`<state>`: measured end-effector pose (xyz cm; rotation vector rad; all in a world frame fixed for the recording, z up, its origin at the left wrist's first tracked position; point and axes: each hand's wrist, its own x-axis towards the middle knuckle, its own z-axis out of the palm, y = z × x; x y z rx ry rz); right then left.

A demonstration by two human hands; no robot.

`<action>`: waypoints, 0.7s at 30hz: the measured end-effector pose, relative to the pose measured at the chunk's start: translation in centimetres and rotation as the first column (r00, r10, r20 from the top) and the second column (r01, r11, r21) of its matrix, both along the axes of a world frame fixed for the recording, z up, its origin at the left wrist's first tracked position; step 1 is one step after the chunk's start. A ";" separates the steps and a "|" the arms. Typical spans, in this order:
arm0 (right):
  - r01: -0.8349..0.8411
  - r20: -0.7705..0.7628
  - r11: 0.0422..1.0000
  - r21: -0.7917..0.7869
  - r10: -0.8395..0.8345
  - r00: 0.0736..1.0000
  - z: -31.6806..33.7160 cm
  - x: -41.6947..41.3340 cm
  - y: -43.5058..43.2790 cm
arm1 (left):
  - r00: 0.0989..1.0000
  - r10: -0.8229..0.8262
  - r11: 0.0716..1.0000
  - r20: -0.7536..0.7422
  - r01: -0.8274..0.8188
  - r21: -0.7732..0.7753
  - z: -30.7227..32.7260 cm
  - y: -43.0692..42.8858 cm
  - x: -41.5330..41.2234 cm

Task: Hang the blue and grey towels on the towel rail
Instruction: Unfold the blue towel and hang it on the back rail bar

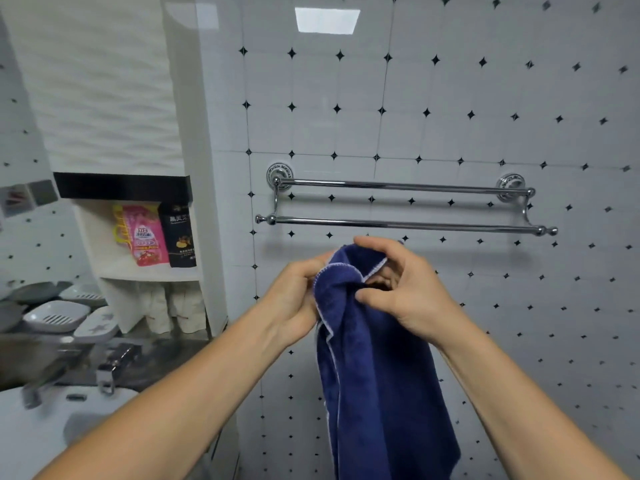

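Observation:
A dark blue towel (381,375) with pale stitched edges hangs bunched between both hands, just below the towel rail. My left hand (294,299) pinches its upper left edge. My right hand (405,285) grips the top fold from the right, fingers curled over the cloth. The chrome double towel rail (398,223) is fixed to the tiled wall straight ahead; both bars are bare. The towel's top sits a little under the front bar and does not touch it. No grey towel is in view.
A white shelf niche at left holds a pink pouch (145,233) and a black pouch (178,237). Soap dishes (55,317) lie on a counter beside a chrome tap (110,368). A white basin (41,427) fills the lower left corner.

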<state>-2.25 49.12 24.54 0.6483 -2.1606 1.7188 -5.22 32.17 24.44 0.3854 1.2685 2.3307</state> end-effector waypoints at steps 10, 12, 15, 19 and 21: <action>0.417 -0.095 0.901 0.118 -0.407 0.908 1.5 -0.9 0.2 | 0.983 0.167 0.973 -0.081 -0.177 -0.145 1.7 0.6 -1.4; 0.443 -0.060 0.882 0.162 -0.439 0.896 1.8 -1.0 1.5 | 0.970 0.220 0.953 -0.105 -0.236 -0.189 2.0 0.0 -1.8; 0.474 -0.069 0.841 0.262 -0.473 0.878 1.8 -1.1 2.2 | 0.947 0.267 0.921 -0.179 -0.305 -0.241 2.4 0.2 -1.9; 0.437 -0.170 0.844 0.311 -0.403 0.899 1.5 -0.8 0.3 | 0.930 0.244 0.913 -0.276 -0.316 -0.257 2.4 1.5 -0.8; 0.424 -0.144 0.856 0.295 -0.399 0.906 1.4 -0.7 -0.2 | 0.933 0.236 0.924 -0.272 -0.302 -0.234 2.4 1.6 -0.4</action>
